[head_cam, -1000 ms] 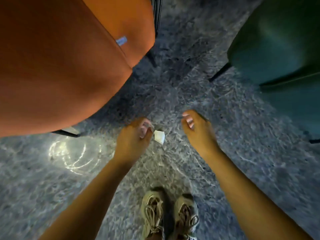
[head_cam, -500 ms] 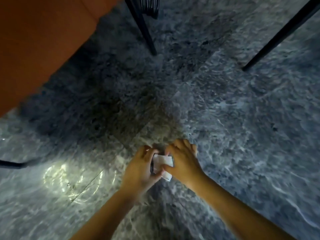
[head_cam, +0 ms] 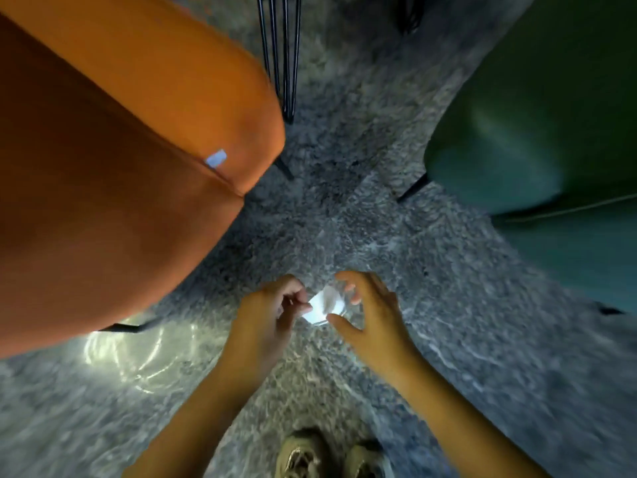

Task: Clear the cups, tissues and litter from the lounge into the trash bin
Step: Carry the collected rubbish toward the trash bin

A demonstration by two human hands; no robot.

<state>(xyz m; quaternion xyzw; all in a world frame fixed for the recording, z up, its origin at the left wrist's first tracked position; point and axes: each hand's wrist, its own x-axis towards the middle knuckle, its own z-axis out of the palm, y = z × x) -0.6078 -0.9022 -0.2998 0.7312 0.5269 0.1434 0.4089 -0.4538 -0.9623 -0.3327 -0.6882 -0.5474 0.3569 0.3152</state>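
A small white piece of tissue [head_cam: 324, 303] is held over the grey marbled floor between both my hands. My left hand [head_cam: 265, 319] pinches its left edge with thumb and fingers. My right hand [head_cam: 372, 315] curves around its right side, thumb under it and fingertips on its upper edge. No trash bin and no cups are in sight. The picture is blurred by motion.
An orange upholstered chair [head_cam: 120, 167] fills the left and upper left. At the right is a dark green chair [head_cam: 537, 132]. Thin black metal legs [head_cam: 281, 56] stand at the top between them. My shoes [head_cam: 303, 453] are at the bottom edge. A bright reflection [head_cam: 138, 353] lies on the floor.
A second ago the tissue hung from my left hand alone. My right hand then came in and took hold too. The view dipped toward the floor, then rose; both chairs are back in sight.
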